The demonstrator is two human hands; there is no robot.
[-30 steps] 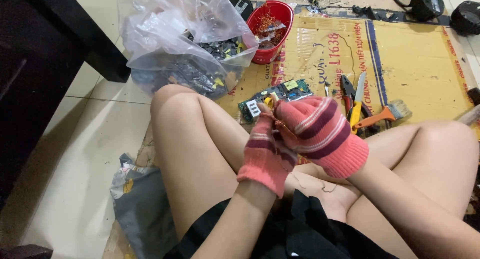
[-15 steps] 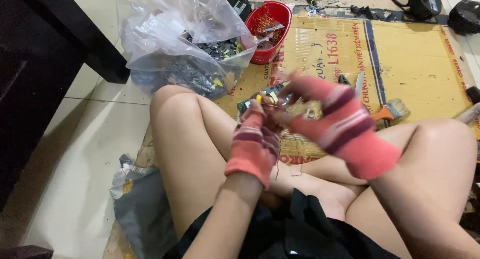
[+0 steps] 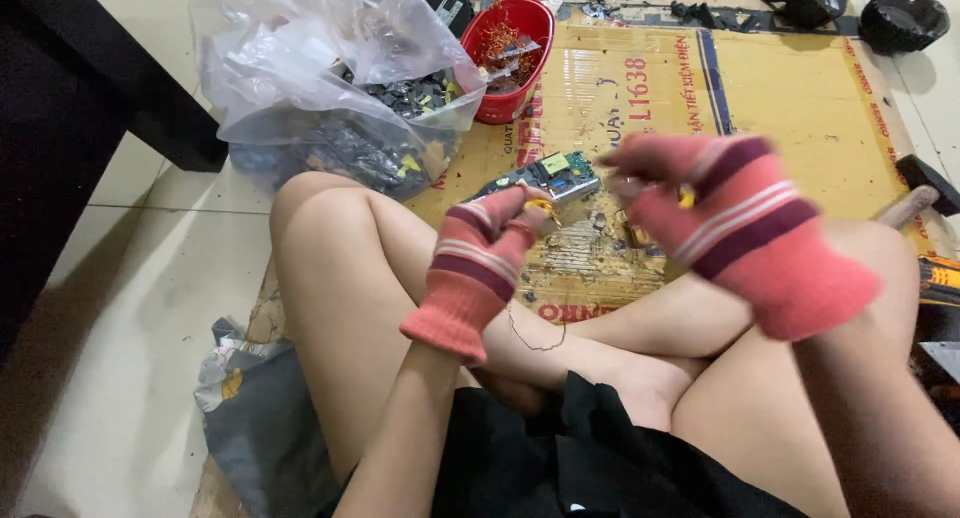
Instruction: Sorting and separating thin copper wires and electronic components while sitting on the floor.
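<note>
Left hand pinching small yellow part, right hand blurred, grip unclear, circuit board beneath

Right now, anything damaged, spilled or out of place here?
Yes. The cardboard sheet is torn and scuffed raw just past the left hand, beside the circuit board. Small dark bits lie scattered along its far edge. The right hand is motion-blurred, so what it pinches is unclear.

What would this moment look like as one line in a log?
left hand: gloved, pinching small yellow part | right hand: gloved, raised, blurred | circuit board: on cardboard | red bowl: behind
</note>
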